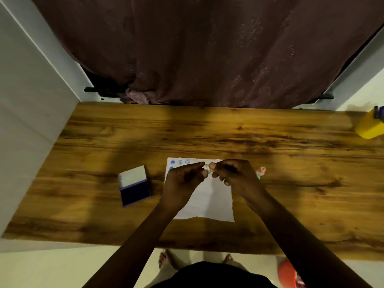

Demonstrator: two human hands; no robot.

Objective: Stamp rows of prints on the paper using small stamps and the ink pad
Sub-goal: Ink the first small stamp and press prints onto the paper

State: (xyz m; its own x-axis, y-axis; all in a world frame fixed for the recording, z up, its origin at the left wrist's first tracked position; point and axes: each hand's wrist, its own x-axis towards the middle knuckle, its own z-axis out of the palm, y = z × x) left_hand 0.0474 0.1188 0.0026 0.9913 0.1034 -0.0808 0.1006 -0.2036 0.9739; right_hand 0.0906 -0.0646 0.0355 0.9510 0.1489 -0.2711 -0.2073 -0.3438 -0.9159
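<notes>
A white sheet of paper (209, 200) lies on the wooden table (207, 132), with a few blue round prints (180, 162) along its top left edge. Above the paper, my left hand (182, 179) and my right hand (232, 173) meet, both pinching a small pale stamp (207, 167) between the fingertips. The open ink pad (135, 187), dark blue with a pale lid raised, sits left of the paper. A few more small stamps (261, 171), pink and green, lie just right of my right hand, partly hidden by it.
A yellow container (369, 125) stands at the table's far right edge. A dark curtain (207, 48) hangs behind the table, and white walls flank it on both sides. My feet and an orange object (288, 273) show on the floor below the near edge.
</notes>
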